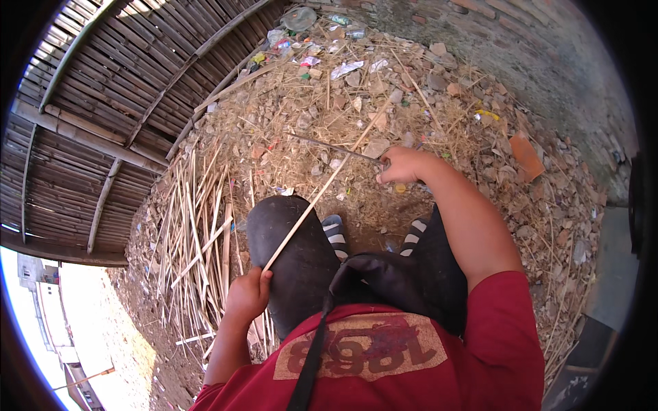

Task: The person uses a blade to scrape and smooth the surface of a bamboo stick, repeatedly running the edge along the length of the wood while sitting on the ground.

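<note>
Here, our near left hand point(248, 296) closes around a bamboo strip point(319, 195), our farther right hand point(407, 166) around a slender dark tool point(322, 143).

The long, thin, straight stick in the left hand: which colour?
The stick is pale tan, clearest in head view.

Person sits or squats low, legs bent, knees apart. Left forearm point(228, 348) rises short and steep from the lower edge; left hand point(247, 296) closed in a fist beside the left leg point(284, 236), thumb uppermost. Right forearm point(469, 219) reaches forward, slanting inward past the right leg. Right hand point(407, 165) well ahead of the left, fingers point(385, 177) curled in a grip pointing leftward. Hands well apart.
</note>
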`<state>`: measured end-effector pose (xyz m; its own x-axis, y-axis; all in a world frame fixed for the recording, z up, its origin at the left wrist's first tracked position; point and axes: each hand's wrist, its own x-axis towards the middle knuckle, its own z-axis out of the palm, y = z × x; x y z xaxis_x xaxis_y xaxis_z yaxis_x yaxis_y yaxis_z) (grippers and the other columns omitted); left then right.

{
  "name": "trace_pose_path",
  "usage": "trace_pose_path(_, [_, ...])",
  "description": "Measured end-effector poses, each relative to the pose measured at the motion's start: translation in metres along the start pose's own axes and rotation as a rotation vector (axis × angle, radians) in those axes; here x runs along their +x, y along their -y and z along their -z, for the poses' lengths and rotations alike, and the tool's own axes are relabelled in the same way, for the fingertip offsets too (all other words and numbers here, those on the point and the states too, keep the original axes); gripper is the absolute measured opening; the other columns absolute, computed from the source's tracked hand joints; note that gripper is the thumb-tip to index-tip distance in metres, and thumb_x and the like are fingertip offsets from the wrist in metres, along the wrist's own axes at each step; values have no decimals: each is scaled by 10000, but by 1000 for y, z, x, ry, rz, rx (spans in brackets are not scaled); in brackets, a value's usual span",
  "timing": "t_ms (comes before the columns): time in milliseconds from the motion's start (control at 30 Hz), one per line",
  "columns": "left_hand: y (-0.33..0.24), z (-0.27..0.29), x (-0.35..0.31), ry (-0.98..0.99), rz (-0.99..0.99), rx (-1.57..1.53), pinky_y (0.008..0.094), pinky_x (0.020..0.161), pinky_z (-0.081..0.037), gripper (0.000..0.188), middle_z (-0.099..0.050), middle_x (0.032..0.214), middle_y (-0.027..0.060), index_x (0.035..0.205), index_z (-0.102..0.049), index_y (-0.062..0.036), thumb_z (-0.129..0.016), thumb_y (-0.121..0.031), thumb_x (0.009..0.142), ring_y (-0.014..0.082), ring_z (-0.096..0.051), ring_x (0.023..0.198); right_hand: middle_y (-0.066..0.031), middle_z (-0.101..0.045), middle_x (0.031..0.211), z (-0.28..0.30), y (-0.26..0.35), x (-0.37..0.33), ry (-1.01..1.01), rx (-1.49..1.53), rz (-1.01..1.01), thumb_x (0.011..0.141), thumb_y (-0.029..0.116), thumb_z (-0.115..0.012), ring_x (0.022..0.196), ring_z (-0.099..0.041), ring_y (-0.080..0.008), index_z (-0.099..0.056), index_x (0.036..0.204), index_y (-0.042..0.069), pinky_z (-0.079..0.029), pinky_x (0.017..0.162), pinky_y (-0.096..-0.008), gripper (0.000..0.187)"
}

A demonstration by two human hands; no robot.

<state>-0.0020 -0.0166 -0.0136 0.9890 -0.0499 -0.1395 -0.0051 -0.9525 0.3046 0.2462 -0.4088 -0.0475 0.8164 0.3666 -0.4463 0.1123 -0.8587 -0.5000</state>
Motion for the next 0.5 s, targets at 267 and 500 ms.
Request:
trace_pose_path(267, [1, 3, -3, 47, 31, -5, 589, 643, -455, 348, -616, 713, 276, 852, -539, -23, -522, -325, 1026, 513, -605, 713, -207, -709, 1098, -8, 31, -6, 100, -184, 226, 708, 358, -741, 1038, -677, -363, -700, 1146, 1, -534, 899, -443, 567])
trace_pose_path(500, [1, 3, 2, 29, -1, -36, 587, 637, -442, 357, -611, 721, 276, 843, -531, -19, -516, -324, 1030, 515, -598, 719, -247, -696, 1146, -8, -19, 15, -35, -89, 106, 706, 370, -753, 1068, -680, -353, -671, 1224, -21, -533, 929, -431, 653])
